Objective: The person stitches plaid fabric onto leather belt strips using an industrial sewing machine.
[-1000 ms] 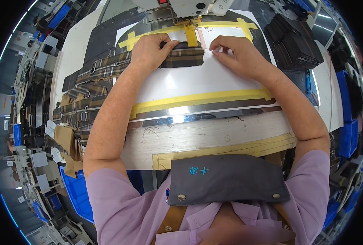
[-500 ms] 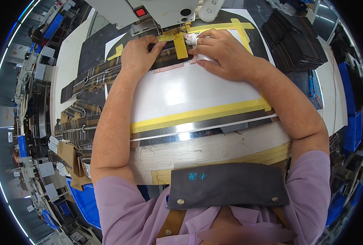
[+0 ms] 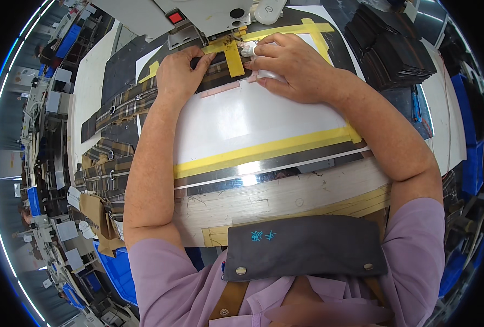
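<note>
Under the sewing machine head [image 3: 209, 19], a dark plaid fabric strip [image 3: 216, 75] lies across the white work sheet [image 3: 225, 120]. Thumb and fingers of my left hand [image 3: 182, 75] are closed on the strip, left of the yellow guide strip [image 3: 234, 61]. My right hand [image 3: 296, 68] curls at the strip's right end, just right of that guide. A small white piece [image 3: 248, 49] shows at its fingertips; whether they grip it or the fabric is hidden. Pink tape [image 3: 220, 90] runs on the sheet in front of the strip.
Plaid straps with metal zippers or buckles [image 3: 111, 173] are heaped left of my forearm. Dark folded pieces [image 3: 392, 46] stand stacked at the back right, near a blue pen [image 3: 417, 106]. Yellow tape [image 3: 264, 152] edges the sheet. A blue bin [image 3: 116, 270] sits low at the left.
The whole view has shifted slightly, with the machine and both hands now a little higher and further left in the picture. Both hands keep nearly the same places beside the yellow guide.
</note>
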Tool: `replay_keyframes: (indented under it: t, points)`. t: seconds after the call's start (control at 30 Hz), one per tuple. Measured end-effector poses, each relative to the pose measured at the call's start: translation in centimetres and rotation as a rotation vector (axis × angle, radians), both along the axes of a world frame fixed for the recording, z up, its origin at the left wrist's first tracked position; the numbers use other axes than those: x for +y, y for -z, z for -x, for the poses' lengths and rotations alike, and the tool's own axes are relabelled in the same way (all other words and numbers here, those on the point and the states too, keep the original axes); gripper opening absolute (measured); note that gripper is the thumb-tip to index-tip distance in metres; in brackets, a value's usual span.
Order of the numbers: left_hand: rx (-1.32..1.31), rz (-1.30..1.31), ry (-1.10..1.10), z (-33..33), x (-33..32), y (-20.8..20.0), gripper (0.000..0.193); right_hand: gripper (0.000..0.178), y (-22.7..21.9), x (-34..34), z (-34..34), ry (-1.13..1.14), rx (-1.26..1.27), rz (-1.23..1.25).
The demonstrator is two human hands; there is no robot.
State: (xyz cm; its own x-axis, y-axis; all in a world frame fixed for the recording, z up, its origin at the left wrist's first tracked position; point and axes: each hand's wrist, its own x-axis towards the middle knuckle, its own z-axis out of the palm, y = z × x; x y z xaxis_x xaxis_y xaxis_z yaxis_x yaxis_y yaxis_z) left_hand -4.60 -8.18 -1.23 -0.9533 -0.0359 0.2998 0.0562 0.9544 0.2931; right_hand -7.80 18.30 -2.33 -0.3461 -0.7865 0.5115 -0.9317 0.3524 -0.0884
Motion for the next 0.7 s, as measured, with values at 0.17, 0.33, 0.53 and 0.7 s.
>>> replay_keyframes:
  t: [0.17, 0.33, 0.53, 0.7]
  points:
    - [0.007, 0.005, 0.010, 0.0, 0.1, 0.1, 0.036, 0.029, 0.2, 0.2, 0.1, -0.007, 0.012, -0.002]
    - [0.018, 0.022, 0.018, 0.0, -0.1, 0.3, 0.037, 0.029, 0.2, 0.1, 0.1, -0.008, 0.010, 0.015]
    - [-0.011, 0.095, -0.004, -0.1, 0.1, -0.1, 0.039, 0.027, 0.1, 0.1, 0.1, 0.001, -0.010, 0.022]
    - [-0.029, 0.195, -0.008, -0.8, 0.3, -1.5, 0.054, 0.026, 0.3, 0.5, 0.7, 0.045, -0.013, 0.041]
